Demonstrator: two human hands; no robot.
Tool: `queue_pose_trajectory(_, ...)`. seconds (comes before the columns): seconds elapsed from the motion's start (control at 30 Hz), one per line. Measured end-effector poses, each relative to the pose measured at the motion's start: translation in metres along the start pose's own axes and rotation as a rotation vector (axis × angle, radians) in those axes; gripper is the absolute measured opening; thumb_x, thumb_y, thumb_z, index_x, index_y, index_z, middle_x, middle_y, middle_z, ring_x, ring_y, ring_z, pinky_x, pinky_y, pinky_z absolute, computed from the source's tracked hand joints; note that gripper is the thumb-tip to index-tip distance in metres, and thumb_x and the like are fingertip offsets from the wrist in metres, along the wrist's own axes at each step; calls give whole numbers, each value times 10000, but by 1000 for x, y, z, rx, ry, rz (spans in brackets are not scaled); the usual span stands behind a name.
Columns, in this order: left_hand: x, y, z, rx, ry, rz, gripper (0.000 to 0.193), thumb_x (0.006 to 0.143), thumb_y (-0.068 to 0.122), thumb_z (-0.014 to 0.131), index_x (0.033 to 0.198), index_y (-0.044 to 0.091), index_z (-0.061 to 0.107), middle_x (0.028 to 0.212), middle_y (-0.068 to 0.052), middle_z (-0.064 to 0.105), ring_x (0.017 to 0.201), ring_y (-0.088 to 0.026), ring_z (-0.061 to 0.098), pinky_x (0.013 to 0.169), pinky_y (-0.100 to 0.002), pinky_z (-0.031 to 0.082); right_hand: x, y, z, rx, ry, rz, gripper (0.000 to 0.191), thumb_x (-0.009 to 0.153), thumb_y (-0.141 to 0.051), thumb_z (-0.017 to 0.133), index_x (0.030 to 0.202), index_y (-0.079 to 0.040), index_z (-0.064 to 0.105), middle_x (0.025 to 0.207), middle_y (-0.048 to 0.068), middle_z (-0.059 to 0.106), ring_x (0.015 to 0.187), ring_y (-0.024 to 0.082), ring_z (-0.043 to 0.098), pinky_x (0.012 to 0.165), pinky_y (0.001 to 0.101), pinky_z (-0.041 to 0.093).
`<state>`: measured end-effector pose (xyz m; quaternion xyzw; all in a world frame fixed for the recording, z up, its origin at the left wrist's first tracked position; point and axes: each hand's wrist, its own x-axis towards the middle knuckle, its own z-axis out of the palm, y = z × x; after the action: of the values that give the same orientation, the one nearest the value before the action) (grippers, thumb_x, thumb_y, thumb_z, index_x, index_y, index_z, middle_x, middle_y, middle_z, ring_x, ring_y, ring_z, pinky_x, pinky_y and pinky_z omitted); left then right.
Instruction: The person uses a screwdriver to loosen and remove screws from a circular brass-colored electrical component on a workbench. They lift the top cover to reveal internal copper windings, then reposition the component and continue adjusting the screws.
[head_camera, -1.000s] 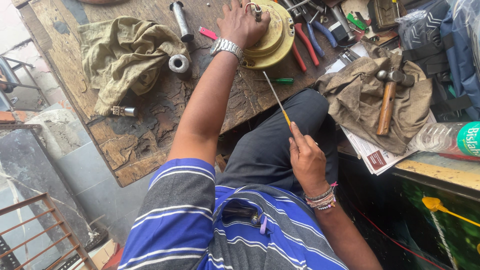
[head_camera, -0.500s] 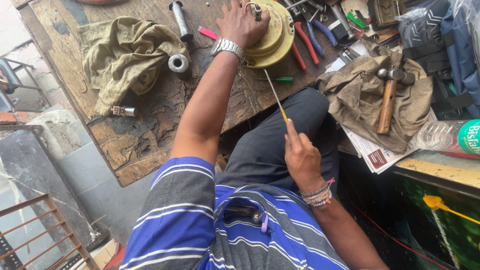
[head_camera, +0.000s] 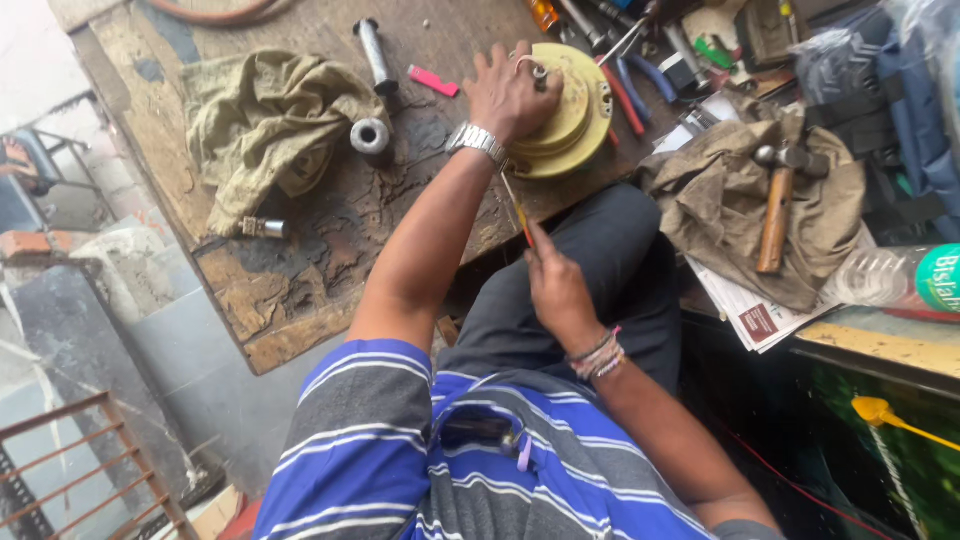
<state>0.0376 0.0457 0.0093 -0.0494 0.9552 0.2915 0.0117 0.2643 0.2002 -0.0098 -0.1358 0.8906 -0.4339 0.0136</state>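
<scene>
Worn and stained, the wooden tabletop (head_camera: 300, 290) carries a round yellow metal housing (head_camera: 570, 120) near its front edge, among scattered tools. The person's left hand (head_camera: 510, 90) lies spread on top of the yellow housing, pressing it flat rather than gripping it. The right hand (head_camera: 558, 290) is clenched around a thin yellow-handled screwdriver (head_camera: 518, 208), whose shaft points up toward the housing's near rim. It looks like prying or probing at that rim; a careful push calls for the left hand to brace firmly. A crumpled rag (head_camera: 265, 125) and a short metal sleeve (head_camera: 370, 135) lie to the left, well apart, and a hammer (head_camera: 775, 205) rests on cloth to the right. Open room is between.
</scene>
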Motion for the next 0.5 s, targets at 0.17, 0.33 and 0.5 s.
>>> queue_pose_trajectory(0.17,-1,6,-3,64,8,17,554,907,559,518,1309,189,605,1245,-201,548,1239,-383,489,963,-607,432,-26,-1,-41,850,-188,676,436,1044,-195,559,1474,-130,543,689,-28,520,490,28,435,413,214,352)
queue_pose_trajectory(0.33,2,13,4,101,41,-48,564,906,568,508,1328,202,585,1214,-226,516,1205,-384,477,911,-607,433,-54,1,-67,104,-126,320,434,1072,-211,558,1494,-118,523,668,10,561,535,36,505,491,195,433)
queue_pose_trajectory(0.5,7,19,2,94,-69,-179,715,908,687,479,1373,145,519,1242,-227,486,1221,-384,464,871,-618,459,-53,16,-90,624,-82,435,429,1065,-209,584,1486,-139,546,730,9,589,541,4,459,428,184,402)
